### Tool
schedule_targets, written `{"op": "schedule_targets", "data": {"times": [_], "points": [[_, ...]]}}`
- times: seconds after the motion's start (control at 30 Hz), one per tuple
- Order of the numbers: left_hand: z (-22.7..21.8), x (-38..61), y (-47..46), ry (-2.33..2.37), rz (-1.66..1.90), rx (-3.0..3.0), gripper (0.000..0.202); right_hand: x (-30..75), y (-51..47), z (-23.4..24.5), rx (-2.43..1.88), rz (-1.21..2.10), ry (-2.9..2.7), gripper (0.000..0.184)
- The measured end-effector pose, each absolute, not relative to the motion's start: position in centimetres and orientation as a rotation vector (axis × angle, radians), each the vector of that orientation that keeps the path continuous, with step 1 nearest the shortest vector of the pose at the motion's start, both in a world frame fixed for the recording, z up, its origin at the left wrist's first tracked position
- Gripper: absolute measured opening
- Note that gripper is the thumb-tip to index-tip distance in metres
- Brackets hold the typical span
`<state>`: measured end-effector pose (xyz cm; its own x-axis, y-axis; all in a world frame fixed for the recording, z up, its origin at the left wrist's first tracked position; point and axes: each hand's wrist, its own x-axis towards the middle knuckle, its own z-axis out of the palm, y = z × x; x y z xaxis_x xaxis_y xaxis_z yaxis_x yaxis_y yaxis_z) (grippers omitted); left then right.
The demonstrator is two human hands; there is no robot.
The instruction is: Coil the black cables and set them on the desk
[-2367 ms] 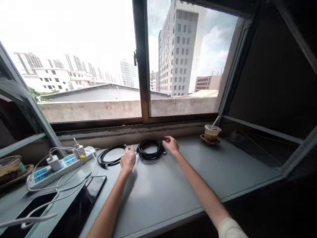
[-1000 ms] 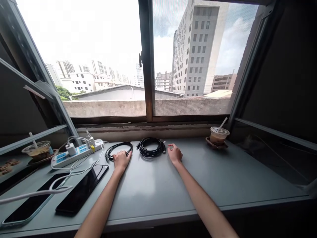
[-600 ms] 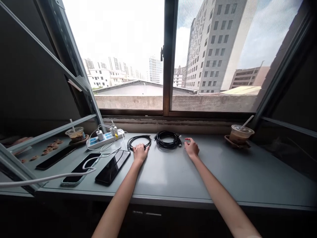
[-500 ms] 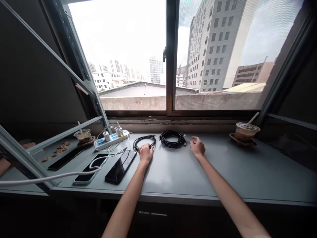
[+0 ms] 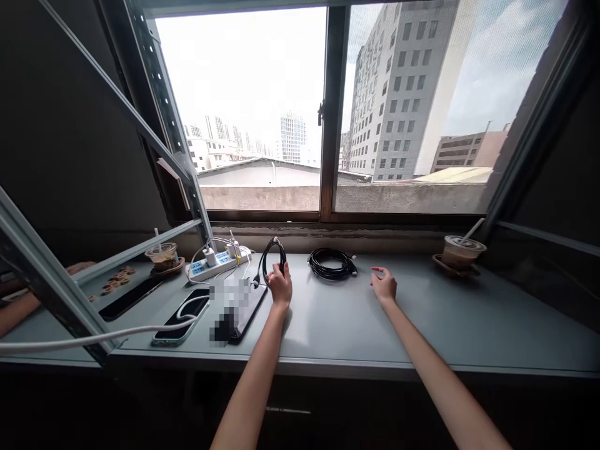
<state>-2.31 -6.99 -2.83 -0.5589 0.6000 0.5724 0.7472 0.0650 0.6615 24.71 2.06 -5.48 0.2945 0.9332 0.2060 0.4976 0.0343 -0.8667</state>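
My left hand [image 5: 280, 286] is closed round a coiled black cable [image 5: 272, 256] and holds the coil tipped up on edge above the grey desk [image 5: 337, 322]. A second coiled black cable [image 5: 332, 264] lies flat on the desk between my hands. To the right of that coil, my right hand [image 5: 385, 286] rests on the desk with its fingers loosely apart and nothing in it.
A white power strip [image 5: 213, 264] with chargers and white leads sits at the back left. Phones [image 5: 180, 310] lie on the desk's left part. An iced drink cup [image 5: 460, 252] stands at the back right, another cup [image 5: 162, 256] far left. Someone's arm [image 5: 16, 307] shows at the left edge.
My left hand has closed on the left cable coil and lifted it from flat to upright. My right hand stays on the desk. The camera has turned left.
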Motion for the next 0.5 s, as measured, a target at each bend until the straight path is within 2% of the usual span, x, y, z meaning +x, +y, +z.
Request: {"op": "schedule_targets", "data": {"times": [0.23,0.37,0.5], "points": [[-2.7,-2.2,-6.8,-2.166,-1.685,-1.457,0.023,24.5,1.7,-5.0,-1.535,0.468,-1.335,0.025],[-2.7,-1.9,-7.0,-2.151,-1.746,-1.458,0.019,24.2,1.1,-4.0,-1.444,0.384,-1.310,0.034],[-2.5,-1.4,-7.4,-2.105,-1.873,-1.443,0.020,23.8,0.1,-2.9,-1.325,0.364,-1.345,0.034]]}}
